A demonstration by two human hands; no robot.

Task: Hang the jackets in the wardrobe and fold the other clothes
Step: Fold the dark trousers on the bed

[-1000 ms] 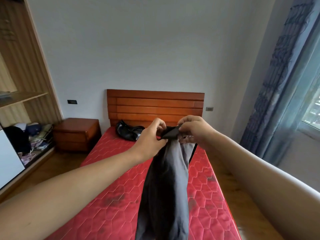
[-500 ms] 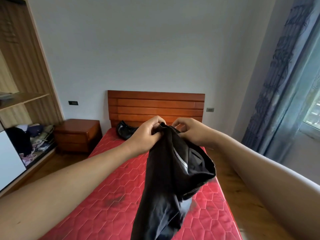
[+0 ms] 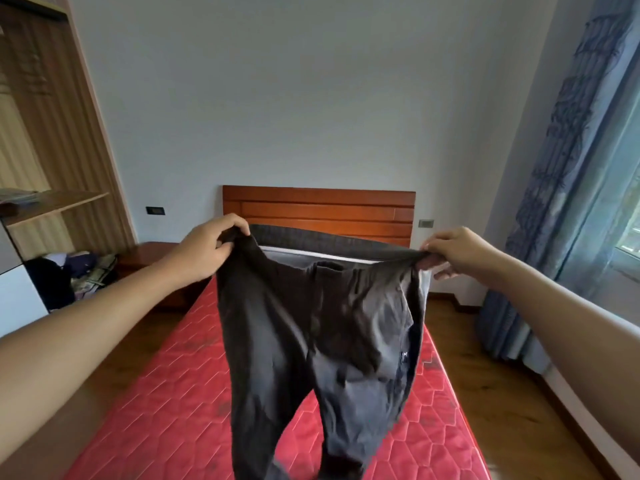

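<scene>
A pair of dark grey trousers (image 3: pixel 322 334) hangs spread out in front of me, above the red mattress (image 3: pixel 166 403). My left hand (image 3: pixel 204 251) grips the left end of the waistband. My right hand (image 3: pixel 457 252) pinches the right end, so the waistband is stretched wide between them. Both legs hang down side by side and run off the bottom of the view. The trousers hide the head end of the bed.
An open wooden wardrobe (image 3: pixel 45 140) stands at the left, with a heap of clothes (image 3: pixel 76 271) at its bottom. A wooden nightstand (image 3: pixel 156 258) sits beside the headboard (image 3: pixel 318 213). Blue curtains (image 3: pixel 568 168) and a window are at the right. Wooden floor runs along both sides of the bed.
My hands have moved apart, pulling the bunched trousers open by the waistband so they hang flat. The dark item at the head of the bed is now hidden behind them.
</scene>
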